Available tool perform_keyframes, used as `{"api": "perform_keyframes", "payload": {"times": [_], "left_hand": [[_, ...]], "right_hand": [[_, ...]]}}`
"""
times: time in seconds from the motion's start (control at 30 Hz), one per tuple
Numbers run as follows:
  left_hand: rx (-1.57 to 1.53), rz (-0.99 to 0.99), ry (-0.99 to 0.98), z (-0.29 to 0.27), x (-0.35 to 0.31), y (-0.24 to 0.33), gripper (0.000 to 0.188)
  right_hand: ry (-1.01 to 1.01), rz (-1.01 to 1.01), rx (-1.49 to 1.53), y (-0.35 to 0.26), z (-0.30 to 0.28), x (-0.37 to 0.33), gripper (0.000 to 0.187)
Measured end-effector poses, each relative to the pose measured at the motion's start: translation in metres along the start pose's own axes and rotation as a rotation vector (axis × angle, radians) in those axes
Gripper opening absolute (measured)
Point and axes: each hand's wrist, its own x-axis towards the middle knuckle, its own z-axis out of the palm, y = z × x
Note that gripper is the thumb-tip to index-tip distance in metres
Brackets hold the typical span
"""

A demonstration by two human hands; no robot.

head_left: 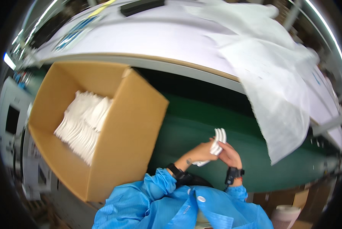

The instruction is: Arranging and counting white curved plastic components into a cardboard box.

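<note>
Where both hands [204, 151] [230, 156] meet, angled inward, white pieces [218, 136]

A factory or packing workshop, by the look of it: a green belt [190, 120] like a conveyor's runs along a long white surface [152, 42], a carton [134, 129] holds rows of matching white pieces [77, 133], pale equipment [20, 101] stands at left, strip lights [330, 32] shine overhead, and the person wears a blue smock [152, 204].

Box [129, 133] left of hands [229, 155]
</note>
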Motion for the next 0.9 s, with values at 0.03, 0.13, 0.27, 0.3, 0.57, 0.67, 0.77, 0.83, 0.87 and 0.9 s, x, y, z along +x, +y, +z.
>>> {"api": "perform_keyframes", "payload": {"times": [0.03, 0.13, 0.27, 0.3, 0.57, 0.67, 0.77, 0.83, 0.87, 0.9], "left_hand": [[-0.033, -0.049, 0.032, -0.001, -0.014, 0.02, 0.071], [0.131, -0.179, 0.236, 0.014, -0.042, 0.037, 0.065], [0.141, -0.326, 0.381, 0.025, -0.083, 0.037, 0.082], [0.138, -0.347, 0.424, 0.02, -0.097, 0.043, 0.082], [0.567, -0.109, 0.254, -0.057, -0.27, 0.143, 0.07], [0.354, 0.117, 0.067, -0.1, -0.36, 0.196, 0.065], [0.677, -0.065, 0.145, -0.133, -0.404, 0.275, 0.063], [0.861, -0.315, 0.247, -0.159, -0.41, 0.288, 0.06], [0.918, -0.397, 0.232, -0.201, -0.397, 0.264, 0.059], [1.021, -0.468, 0.229, -0.229, -0.38, 0.248, 0.058]], "right_hand": [[-0.042, -0.046, -0.011, 0.003, 0.002, -0.005, 0.046], [-0.026, -0.049, -0.073, 0.015, 0.033, -0.011, 0.049], [-0.073, 0.09, -0.171, 0.045, 0.052, -0.002, 0.043], [-0.076, 0.115, -0.195, 0.049, 0.061, -0.002, 0.04], [0.068, 0.06, -0.005, 0.064, 0.065, 0.041, 0.029], [0.234, 0.116, 0.113, 0.076, 0.017, 0.073, 0.023], [0.355, 0.158, 0.18, 0.1, -0.017, 0.09, 0.02], [0.36, 0.222, 0.209, 0.114, -0.026, 0.096, 0.014], [0.415, 0.13, 0.217, 0.113, -0.054, 0.089, 0.019], [0.418, 0.138, 0.191, 0.117, -0.058, 0.085, 0.024]]}}
